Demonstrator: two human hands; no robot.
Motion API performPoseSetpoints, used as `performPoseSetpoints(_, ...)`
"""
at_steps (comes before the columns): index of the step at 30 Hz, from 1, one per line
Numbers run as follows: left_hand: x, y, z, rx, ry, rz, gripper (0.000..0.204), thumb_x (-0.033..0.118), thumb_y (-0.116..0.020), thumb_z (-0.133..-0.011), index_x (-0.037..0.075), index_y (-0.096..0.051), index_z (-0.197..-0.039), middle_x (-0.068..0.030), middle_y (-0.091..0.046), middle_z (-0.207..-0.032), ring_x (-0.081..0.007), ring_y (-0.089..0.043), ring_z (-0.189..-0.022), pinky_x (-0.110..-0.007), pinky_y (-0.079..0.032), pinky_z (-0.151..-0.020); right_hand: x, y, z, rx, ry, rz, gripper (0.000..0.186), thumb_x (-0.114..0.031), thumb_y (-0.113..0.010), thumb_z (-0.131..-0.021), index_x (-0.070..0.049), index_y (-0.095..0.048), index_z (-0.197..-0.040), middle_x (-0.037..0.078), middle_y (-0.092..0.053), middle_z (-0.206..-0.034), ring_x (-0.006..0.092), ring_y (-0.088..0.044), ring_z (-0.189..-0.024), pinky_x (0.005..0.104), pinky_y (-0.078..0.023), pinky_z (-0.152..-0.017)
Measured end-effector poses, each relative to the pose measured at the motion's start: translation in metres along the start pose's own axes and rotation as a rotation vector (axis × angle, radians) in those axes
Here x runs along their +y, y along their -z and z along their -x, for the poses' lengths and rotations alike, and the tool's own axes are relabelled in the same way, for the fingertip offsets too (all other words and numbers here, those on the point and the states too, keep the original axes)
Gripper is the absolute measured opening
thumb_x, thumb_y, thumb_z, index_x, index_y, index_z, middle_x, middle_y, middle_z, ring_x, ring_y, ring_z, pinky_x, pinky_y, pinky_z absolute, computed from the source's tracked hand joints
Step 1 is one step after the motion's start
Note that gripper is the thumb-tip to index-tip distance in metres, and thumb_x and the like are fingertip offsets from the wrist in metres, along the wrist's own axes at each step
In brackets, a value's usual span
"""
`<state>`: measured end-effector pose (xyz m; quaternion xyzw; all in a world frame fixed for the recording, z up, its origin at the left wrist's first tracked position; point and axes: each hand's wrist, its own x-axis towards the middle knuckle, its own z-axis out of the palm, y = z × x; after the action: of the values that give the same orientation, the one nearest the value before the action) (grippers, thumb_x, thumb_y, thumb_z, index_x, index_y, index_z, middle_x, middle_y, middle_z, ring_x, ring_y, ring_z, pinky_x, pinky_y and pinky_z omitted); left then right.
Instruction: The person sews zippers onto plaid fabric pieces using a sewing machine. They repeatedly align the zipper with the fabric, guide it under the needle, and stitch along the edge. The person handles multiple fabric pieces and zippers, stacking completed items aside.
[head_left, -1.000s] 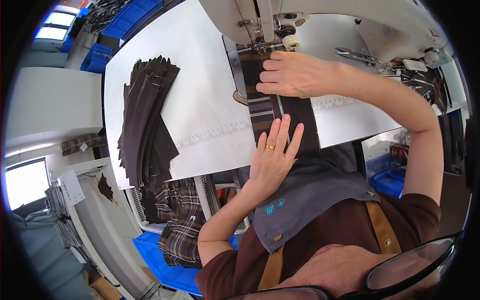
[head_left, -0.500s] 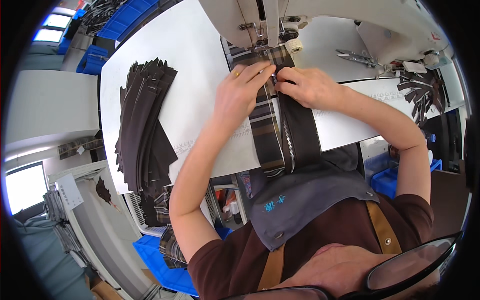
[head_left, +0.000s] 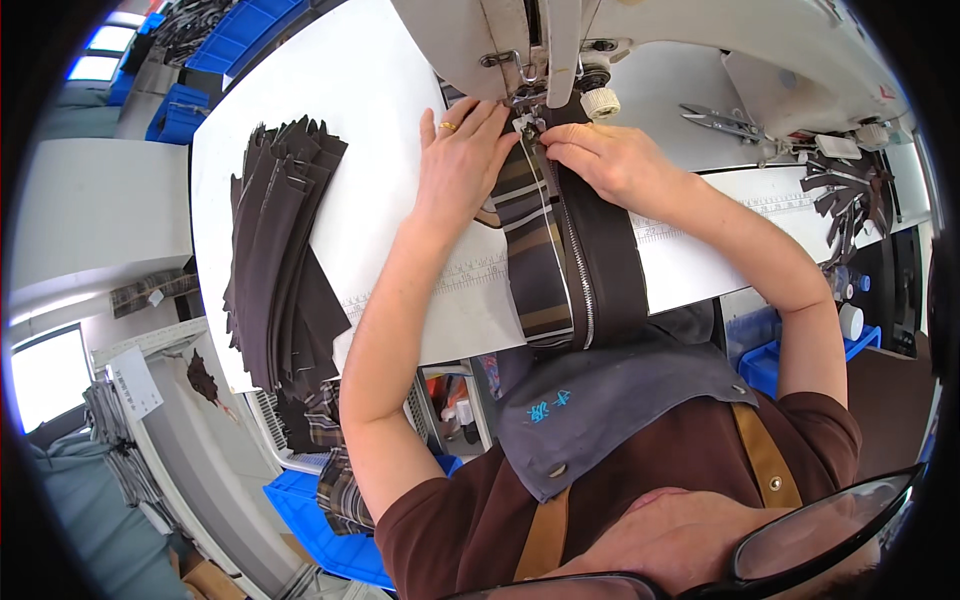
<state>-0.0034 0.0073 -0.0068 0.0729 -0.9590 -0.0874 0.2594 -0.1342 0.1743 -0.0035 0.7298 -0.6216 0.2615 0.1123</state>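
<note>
A long metal zipper (head_left: 578, 270) runs between a plaid fabric strip (head_left: 532, 262) and a dark brown fabric strip (head_left: 610, 262) under the sewing machine (head_left: 490, 50). My left hand (head_left: 462, 165) lies on the plaid side, fingers stretched toward the presser foot (head_left: 528, 124) and touching the cloth. On the other side my right hand (head_left: 610, 160) pinches the zipper edge close to the foot, thumb and forefinger together. The near ends of the strips hang over the table's front edge, toward my apron (head_left: 620, 400).
A stack of dark fabric pieces (head_left: 280, 250) lies on the left of the white table (head_left: 385, 100). Thread snips (head_left: 722, 122) and a bunch of zipper ends (head_left: 848, 195) lie to the right. Blue bins (head_left: 325, 530) stand below, and a measuring scale (head_left: 470, 270) runs along the tabletop.
Both hands have moved slightly forward toward the presser foot. My left fingers have spread flatter on the plaid cloth and the thumb has opened out; my right hand keeps its pinch.
</note>
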Motion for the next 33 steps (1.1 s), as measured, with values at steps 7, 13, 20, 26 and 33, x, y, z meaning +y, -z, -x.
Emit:
performPoseSetpoints(7,0.015,0.007,0.016,0.025,-0.124,0.029,0.026,0.02,-0.069,-0.077,0.01,-0.066,-0.101,0.0037,-0.063,-0.109,-0.0139,-0.06,-0.095,-0.053,-0.026,-0.101,0.0,0.002,0.0,-0.031,-0.052,-0.028,0.017,-0.009,-0.056,-0.081,-0.002,-0.058,-0.096,0.007,-0.058,-0.101,0.0243,-0.061,-0.087,0.0351,-0.051,-0.067)
performPoseSetpoints(13,0.019,0.007,0.012,-0.013,-0.149,-0.017,0.028,0.022,-0.068,-0.076,0.011,-0.066,-0.101,0.0031,-0.063,-0.11,-0.0147,-0.059,-0.094,-0.056,-0.027,-0.1,-0.001,0.0,-0.002,0.014,-0.054,-0.051,0.016,-0.008,-0.056,-0.079,-0.002,-0.058,-0.094,0.007,-0.059,-0.1,0.0237,-0.061,-0.087,0.0341,-0.051,-0.067)
performPoseSetpoints(20,0.01,0.009,0.015,-0.033,-0.108,0.057,0.028,0.023,-0.068,-0.077,0.009,-0.067,-0.101,0.0008,-0.062,-0.112,-0.0174,-0.06,-0.096,-0.054,-0.027,-0.101,-0.008,-0.004,-0.006,0.021,-0.037,0.055,0.015,-0.006,-0.058,-0.074,-0.001,-0.057,-0.087,0.008,-0.059,-0.099,0.023,-0.061,-0.086,0.0325,-0.052,-0.066)
performPoseSetpoints(26,0.015,0.009,0.013,-0.02,-0.124,0.063,0.028,0.023,-0.07,-0.077,0.008,-0.067,-0.1,-0.0008,-0.064,-0.11,-0.0169,-0.06,-0.099,-0.051,-0.028,-0.102,-0.005,0.004,-0.003,-0.001,-0.056,0.062,0.014,-0.007,-0.058,-0.073,-0.001,-0.056,-0.085,0.007,-0.058,-0.097,0.023,-0.061,-0.084,0.033,-0.052,-0.065)
performPoseSetpoints(33,0.015,0.008,0.013,-0.024,-0.134,0.088,0.026,0.02,-0.07,-0.077,0.007,-0.068,-0.099,-0.0033,-0.065,-0.109,-0.0175,-0.06,-0.102,-0.049,-0.03,-0.101,-0.006,0.002,-0.003,0.008,-0.054,0.074,0.013,-0.008,-0.059,-0.073,-0.001,-0.056,-0.085,0.008,-0.058,-0.096,0.0234,-0.061,-0.083,0.0336,-0.052,-0.064)
